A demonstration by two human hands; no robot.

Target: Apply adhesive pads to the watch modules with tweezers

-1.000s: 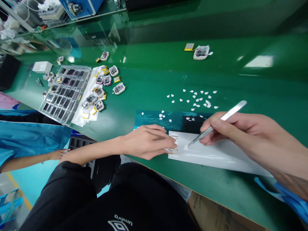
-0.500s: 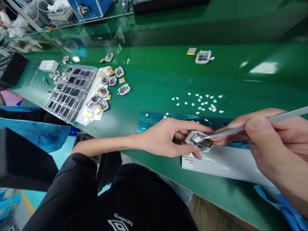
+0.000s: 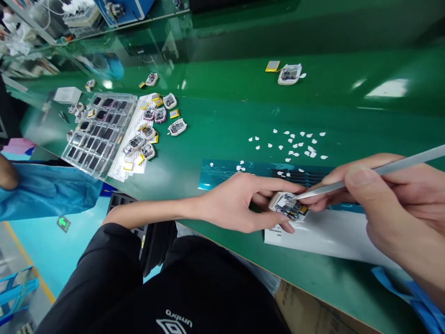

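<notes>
Two bare hands are meeting over the near edge of the green surface (image 3: 222,139). Far to the left of both, a clear tray (image 3: 99,134) with dark slots is lying flat, and just beside its right edge a cluster of small open devices (image 3: 149,127) is sitting on and around a printed paper strip (image 3: 130,139). A blue sleeve (image 3: 45,190) of another person is showing at the left border, below the tray.

The left hand (image 3: 239,202) is reaching in from the lower left, its grip pinching a small white device (image 3: 288,206) between thumb and fingers, the thumb underneath and the fingers over the top. The device is lying open side up, just above the left end of a white sheet (image 3: 330,239) and touching or nearly touching it; which one cannot be told.

Beyond that hand a shiny blue strip (image 3: 222,169) is lying flat, and farther back many small white bits (image 3: 292,144) are lying scattered. Well behind them another open device (image 3: 289,74) is sitting next to a yellow pad (image 3: 273,66).

The right hand (image 3: 392,199) is coming in from the right, its grip pressed together on metal tweezers (image 3: 365,176) held like a pen. The tweezer tips are resting on the top face of the device in the left hand's grip.
</notes>
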